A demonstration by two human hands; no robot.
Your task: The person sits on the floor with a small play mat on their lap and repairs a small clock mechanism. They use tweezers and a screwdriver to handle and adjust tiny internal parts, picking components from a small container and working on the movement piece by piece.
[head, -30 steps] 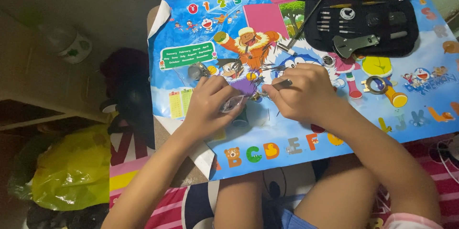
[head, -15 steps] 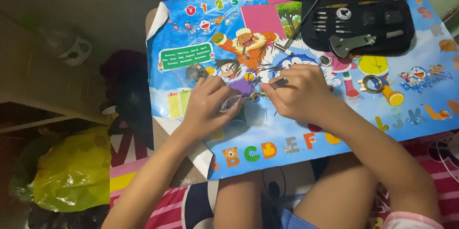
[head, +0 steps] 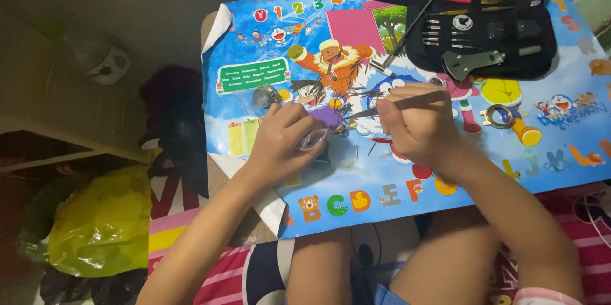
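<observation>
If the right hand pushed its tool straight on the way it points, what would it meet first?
Probably the small clear piece under the left hand; the right hand aims its thin tool leftward at it, though depth is unclear.

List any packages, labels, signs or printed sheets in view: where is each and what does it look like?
Cartoon poster: covers the small table, blue, with colourful figures, letters and numerals.
Green label panel: poster's upper left, a rounded rectangle with white print.
Clear packet: under the left hand, small and transparent.
Black tool case: top right, lying open.
Yellow plastic bag: floor, lower left, crumpled.
</observation>
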